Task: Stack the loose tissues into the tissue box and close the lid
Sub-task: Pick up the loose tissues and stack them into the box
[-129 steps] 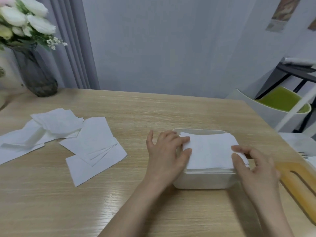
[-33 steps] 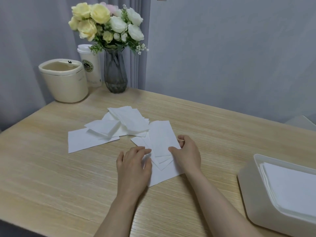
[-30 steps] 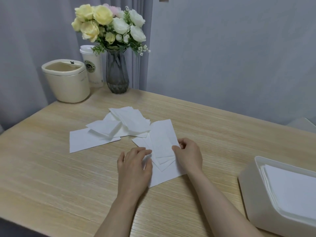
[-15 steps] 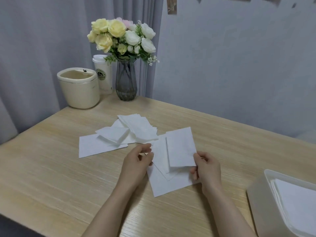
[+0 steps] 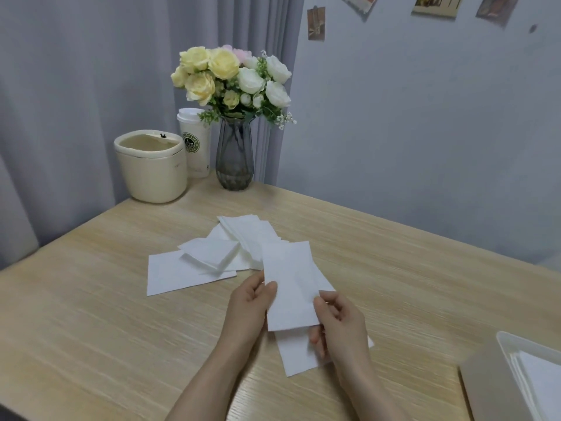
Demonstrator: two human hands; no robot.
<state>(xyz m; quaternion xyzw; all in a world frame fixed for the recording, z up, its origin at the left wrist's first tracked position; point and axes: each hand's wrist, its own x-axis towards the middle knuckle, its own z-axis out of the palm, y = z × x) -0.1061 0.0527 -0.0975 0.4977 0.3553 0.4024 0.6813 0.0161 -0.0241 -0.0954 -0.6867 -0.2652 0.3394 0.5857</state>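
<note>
Both hands are working at lower centre of the frame, above the worktop point(image 5: 91, 329). The left hand point(image 5: 247, 308) is pinching the left edge of a small bundle of tissues point(image 5: 290, 287), thumb on top. The right hand point(image 5: 340, 323) is gripping the bundle's right edge, thumb over the top sheet, fingers point(image 5: 315, 338) curled beneath. The bundle is lifting clear of the wood; a lower sheet point(image 5: 296, 355) is sagging out under it, and whether that sheet is held or lying flat I cannot tell.

More loose tissues point(image 5: 212, 259) are lying scattered at centre frame, overlapping, just beyond the hands. The tissue box point(image 5: 485, 387) is sitting at the lower right corner, open, with a white stack point(image 5: 537, 378) already inside. Its lid is not in view.

Handling, as judged: the sheets are very light, thin and limp. They are drooping wherever unsupported, so a one-edge hold is letting the far end flop and the layers fan apart. Two opposite edges look the better hold, or a flat palm under with the thumb above. They are tearing-prone if tugged and are likely sliding on each other, so squaring the edges before carrying seems wise. A light pinch should be enough; a hard one is only creasing them.

Behind, upper left of the frame: a vase of flowers point(image 5: 235, 159), a paper cup point(image 5: 194, 141) and a cream pot point(image 5: 150, 165), well apart from the work.
</note>
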